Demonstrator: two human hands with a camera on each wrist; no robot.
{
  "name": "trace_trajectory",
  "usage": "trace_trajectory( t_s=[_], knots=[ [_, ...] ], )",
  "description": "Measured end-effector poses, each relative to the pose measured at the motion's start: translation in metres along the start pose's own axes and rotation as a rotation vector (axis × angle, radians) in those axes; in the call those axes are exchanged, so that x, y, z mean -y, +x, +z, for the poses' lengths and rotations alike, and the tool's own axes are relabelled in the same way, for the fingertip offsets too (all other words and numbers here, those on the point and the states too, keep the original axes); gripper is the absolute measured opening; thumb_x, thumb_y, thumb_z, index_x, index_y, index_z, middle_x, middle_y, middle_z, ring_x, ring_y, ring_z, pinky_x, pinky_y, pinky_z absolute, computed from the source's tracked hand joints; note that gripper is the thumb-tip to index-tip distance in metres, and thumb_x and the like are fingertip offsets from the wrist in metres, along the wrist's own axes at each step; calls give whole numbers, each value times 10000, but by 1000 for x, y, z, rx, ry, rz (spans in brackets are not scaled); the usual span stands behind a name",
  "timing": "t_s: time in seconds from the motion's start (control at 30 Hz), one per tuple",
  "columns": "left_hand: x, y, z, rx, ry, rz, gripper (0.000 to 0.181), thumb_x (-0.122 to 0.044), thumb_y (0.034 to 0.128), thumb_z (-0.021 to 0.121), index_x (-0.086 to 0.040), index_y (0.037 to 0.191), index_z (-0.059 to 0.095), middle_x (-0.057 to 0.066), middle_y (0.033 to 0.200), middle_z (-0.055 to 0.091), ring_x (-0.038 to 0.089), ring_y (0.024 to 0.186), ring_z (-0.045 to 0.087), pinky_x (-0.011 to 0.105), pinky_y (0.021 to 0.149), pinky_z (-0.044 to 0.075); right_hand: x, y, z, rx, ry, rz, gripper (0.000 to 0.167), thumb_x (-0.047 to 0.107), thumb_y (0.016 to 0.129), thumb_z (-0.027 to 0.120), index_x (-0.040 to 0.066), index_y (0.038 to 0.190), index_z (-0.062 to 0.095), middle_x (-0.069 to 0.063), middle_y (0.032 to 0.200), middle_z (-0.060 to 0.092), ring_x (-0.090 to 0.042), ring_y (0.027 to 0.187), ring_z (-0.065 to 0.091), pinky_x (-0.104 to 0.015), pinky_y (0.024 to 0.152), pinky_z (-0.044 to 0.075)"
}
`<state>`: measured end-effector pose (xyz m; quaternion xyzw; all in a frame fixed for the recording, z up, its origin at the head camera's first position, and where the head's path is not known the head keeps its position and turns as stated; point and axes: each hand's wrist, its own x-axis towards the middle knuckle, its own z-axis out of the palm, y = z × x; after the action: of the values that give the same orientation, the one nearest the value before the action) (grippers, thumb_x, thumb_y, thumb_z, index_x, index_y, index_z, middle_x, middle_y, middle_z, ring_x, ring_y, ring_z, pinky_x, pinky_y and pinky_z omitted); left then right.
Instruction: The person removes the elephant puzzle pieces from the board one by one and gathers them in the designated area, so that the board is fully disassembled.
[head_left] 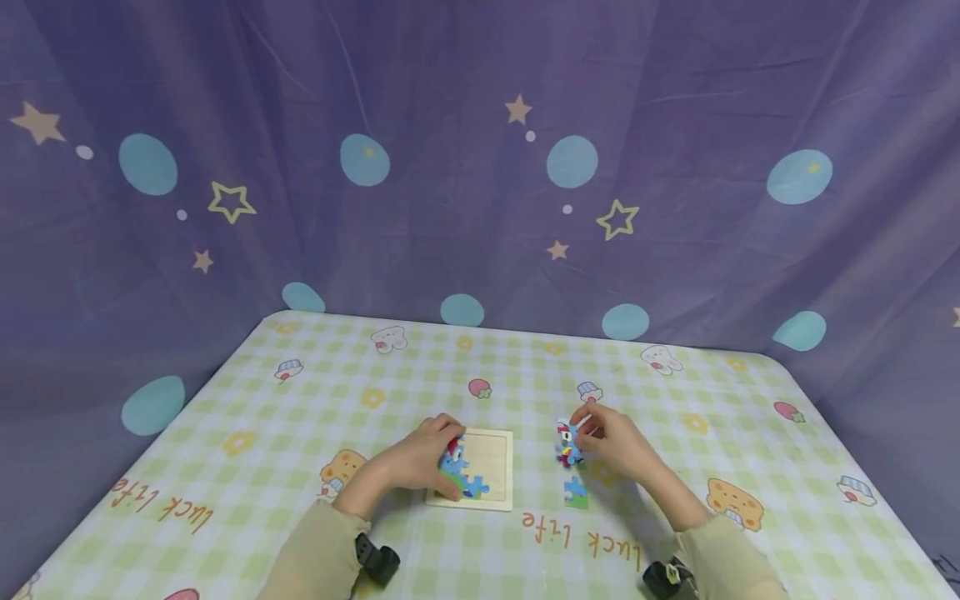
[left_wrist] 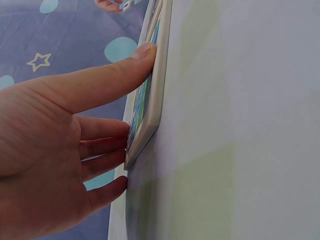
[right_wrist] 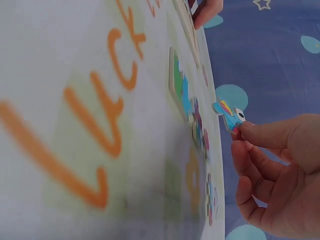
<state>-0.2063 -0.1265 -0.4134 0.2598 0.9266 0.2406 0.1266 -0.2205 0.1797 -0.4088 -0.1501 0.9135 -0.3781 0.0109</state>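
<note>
A square wooden puzzle tray [head_left: 491, 436] lies on the table, with several joined blue and green jigsaw pieces [head_left: 474, 487] along its left and near sides. My left hand [head_left: 422, 457] holds the tray's left side; in the left wrist view its thumb [left_wrist: 117, 75] presses on the near rim and its fingers are at the left edge. To the right, my right hand [head_left: 611, 437] pinches a jigsaw piece [right_wrist: 230, 115] between thumb and fingertips. That piece is blue with an eye on it and is raised above the table. The fingers hide part of it.
Loose jigsaw pieces lie right of the tray: a blue and green piece [head_left: 577, 492] nearer me, and colourful ones [head_left: 564, 454] beyond it, partly behind the right hand. A checked cloth [head_left: 300, 417] covers the table. A purple curtain [head_left: 465, 233] hangs behind it.
</note>
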Motion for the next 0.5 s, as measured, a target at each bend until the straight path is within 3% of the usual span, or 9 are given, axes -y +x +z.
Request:
trace_trajectory(
  t_s=[0.5],
  knots=[
    [0,1,3,-9,11,-6,872,-328,655,804,15,1342,392,103,1304,387,235,1161,381,421,956,364,-21,-11,-22,4,-23,77,148,66,829,606,86,975,587,-32,796,607,-123,673,575,-278,626,433]
  ],
)
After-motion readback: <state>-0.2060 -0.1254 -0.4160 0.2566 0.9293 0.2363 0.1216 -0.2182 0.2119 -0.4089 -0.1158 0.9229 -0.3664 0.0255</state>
